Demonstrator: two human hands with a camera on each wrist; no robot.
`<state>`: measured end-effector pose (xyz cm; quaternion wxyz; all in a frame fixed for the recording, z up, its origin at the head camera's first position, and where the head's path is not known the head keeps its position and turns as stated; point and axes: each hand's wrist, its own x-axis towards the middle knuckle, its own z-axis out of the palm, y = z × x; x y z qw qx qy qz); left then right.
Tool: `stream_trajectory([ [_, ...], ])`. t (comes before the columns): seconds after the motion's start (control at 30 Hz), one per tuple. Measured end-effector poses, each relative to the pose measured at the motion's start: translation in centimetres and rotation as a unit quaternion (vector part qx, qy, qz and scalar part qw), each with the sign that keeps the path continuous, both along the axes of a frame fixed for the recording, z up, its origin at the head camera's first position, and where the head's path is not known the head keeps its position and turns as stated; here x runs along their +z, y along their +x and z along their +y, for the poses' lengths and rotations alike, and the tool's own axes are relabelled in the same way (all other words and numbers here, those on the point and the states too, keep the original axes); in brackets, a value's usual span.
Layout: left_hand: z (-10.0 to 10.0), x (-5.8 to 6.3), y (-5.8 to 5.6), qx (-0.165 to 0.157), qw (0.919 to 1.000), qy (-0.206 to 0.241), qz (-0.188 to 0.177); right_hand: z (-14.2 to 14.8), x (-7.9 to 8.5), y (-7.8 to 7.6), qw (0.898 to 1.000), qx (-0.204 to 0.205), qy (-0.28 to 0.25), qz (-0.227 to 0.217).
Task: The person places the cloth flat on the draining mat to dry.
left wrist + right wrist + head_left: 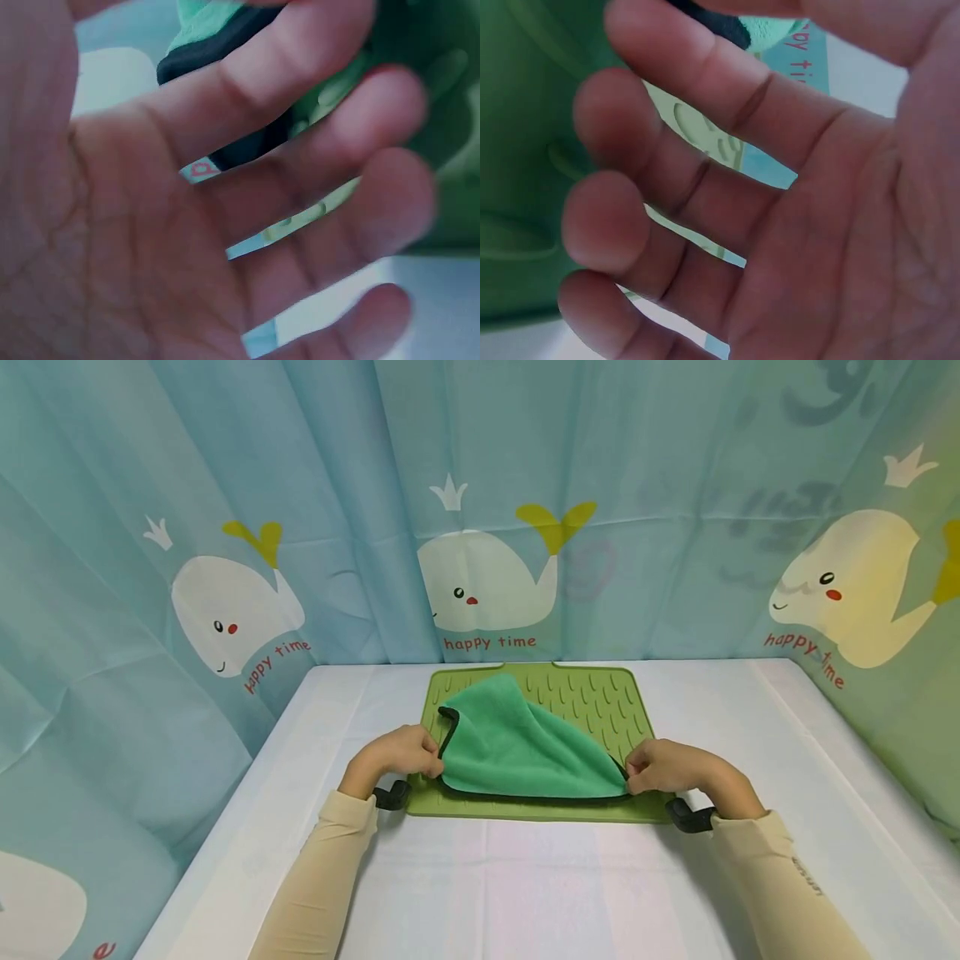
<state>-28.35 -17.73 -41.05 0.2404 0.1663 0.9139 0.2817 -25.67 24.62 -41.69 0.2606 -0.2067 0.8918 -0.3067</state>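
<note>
At far left, a blue curtain [97,585] printed with a white whale [225,610] and the words "happy time" hangs beside the white desk [495,885]. A beige left sleeve [315,868] leads up to a black wrist fitting [392,795] and the left hand [397,752], whose grip pinches the near left corner of the green cloth [525,752]; in the left wrist view its other fingers are bent, with gaps between them. The cloth, edged in black, lies over the ribbed green mat [600,697], covering its middle and left portions; its far part rises to a rounded peak left of centre and slopes down toward the right. Its near edge runs nearly straight between the two hands; whether this edge touches the mat cannot be told. The mat rests on the desk, its far right part uncovered. The right hand [671,766] pinches the near right corner of the cloth in its grip, the remaining fingers likewise bent and separated. Farther right come a second black fitting [690,816], a lettered beige right sleeve [780,885] and another printed whale [847,577].
</note>
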Motion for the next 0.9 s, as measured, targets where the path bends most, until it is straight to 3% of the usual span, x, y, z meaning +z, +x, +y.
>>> stream_trajectory([
  [0.2,-0.2,-0.2,-0.1,-0.048,0.9983,-0.034,-0.01,-0.2,-0.1,0.0,0.999,-0.018,0.018,0.021],
  [0.33,-0.4,-0.2,-0.3,-0.059,0.9981,-0.017,-0.001,-0.4,-0.3,-0.3,0.998,-0.041,0.019,0.049],
  [0.43,-0.4,-0.2,-0.5,-0.045,0.9988,0.015,0.006,-0.6,-0.6,-0.5,0.996,-0.05,0.012,0.068],
  [0.53,-0.3,-0.2,-0.7,-0.003,0.9984,0.055,0.017,-0.8,-0.9,-0.5,0.995,-0.056,0.005,0.078],
  [0.67,-0.1,-0.4,-0.8,0.061,0.9948,0.068,0.045,-0.8,-0.8,-0.5,0.996,-0.055,0.004,0.074],
  [0.77,0.3,-0.7,-0.9,0.077,0.9929,0.059,0.069,-0.4,-0.5,-0.5,0.997,-0.047,0.006,0.064],
  [0.9,0.8,-0.9,-0.8,0.069,0.9916,0.055,0.094,0.3,0.0,-0.5,0.998,-0.033,0.0,0.05],
])
